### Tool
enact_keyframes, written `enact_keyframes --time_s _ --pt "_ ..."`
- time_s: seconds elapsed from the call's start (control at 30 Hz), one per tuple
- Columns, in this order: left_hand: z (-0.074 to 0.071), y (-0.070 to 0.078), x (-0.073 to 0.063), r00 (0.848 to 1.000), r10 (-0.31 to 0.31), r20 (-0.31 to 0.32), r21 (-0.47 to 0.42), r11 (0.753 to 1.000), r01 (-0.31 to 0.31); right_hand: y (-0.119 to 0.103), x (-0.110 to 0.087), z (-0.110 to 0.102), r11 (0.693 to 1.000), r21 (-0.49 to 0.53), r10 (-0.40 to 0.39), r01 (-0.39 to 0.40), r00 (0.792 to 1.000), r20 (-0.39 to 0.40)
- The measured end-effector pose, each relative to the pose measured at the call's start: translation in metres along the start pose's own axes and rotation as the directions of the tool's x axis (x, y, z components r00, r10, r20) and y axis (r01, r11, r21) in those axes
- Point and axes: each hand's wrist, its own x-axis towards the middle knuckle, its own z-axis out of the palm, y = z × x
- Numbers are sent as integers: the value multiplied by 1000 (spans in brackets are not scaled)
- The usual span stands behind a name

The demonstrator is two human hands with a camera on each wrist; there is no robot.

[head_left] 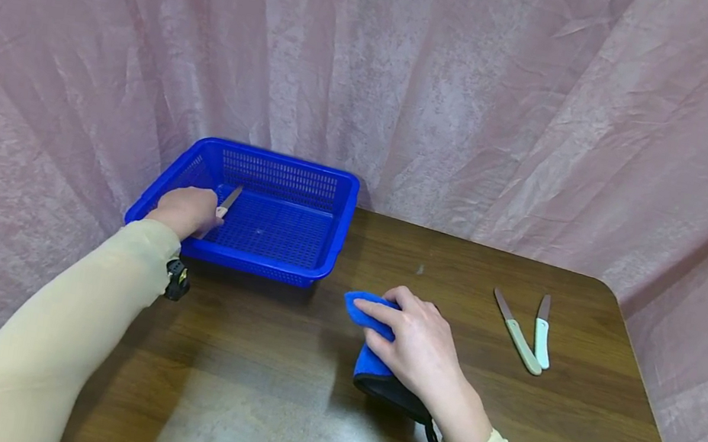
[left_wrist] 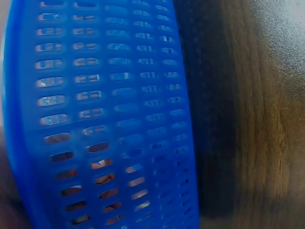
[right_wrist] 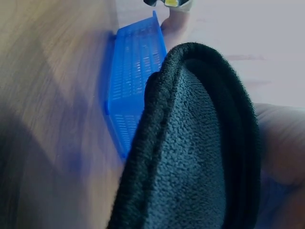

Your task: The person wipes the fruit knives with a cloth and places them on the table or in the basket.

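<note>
My left hand (head_left: 184, 210) reaches down inside the blue plastic basket (head_left: 263, 266), at its left end. Its fingers are at the pale handle of a small knife (head_left: 230, 200), whose blade points away toward the back wall; the fingertips are partly hidden. Through the slots of the basket wall (left_wrist: 102, 105) in the left wrist view, only bits of skin show. My right hand (head_left: 421, 344) holds a folded blue cloth (head_left: 373, 363) with a black edge above the table. The cloth's dark underside and rim (right_wrist: 190, 143) fill the right wrist view.
Two knives with pale green handles, one longer-handled knife (head_left: 519, 341) and a second knife (head_left: 543, 336), lie on the wooden table (head_left: 271, 393) at the right. Pink curtains (head_left: 416, 92) hang behind the table and at its sides. The basket stands near the back left.
</note>
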Motion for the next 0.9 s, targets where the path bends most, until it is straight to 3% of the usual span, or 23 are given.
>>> enact_keyframes --time_s 0.37,0.53,0.57,0.77,0.8,0.9 --pt "9 -1 8 1000 -14 11 -15 1000 15 3 -1 1 1000 -4 14 -14 1000 13" --pt "12 -5 12 999 -25 48 -27 999 26 4 -2 1 1000 3 21 -21 1000 18" --pt "16 -11 20 998 -16 60 -30 999 18 4 -2 1 1000 5 22 -22 1000 19" --pt "19 -15 25 995 -18 100 -48 999 23 5 -4 1 999 4 33 -33 999 19" --pt "16 -10 19 994 -30 101 -50 998 35 5 -4 1 999 2 35 -35 999 20" --pt "19 -13 26 993 -30 111 -50 998 36 6 -4 2 999 -3 40 -40 999 23"
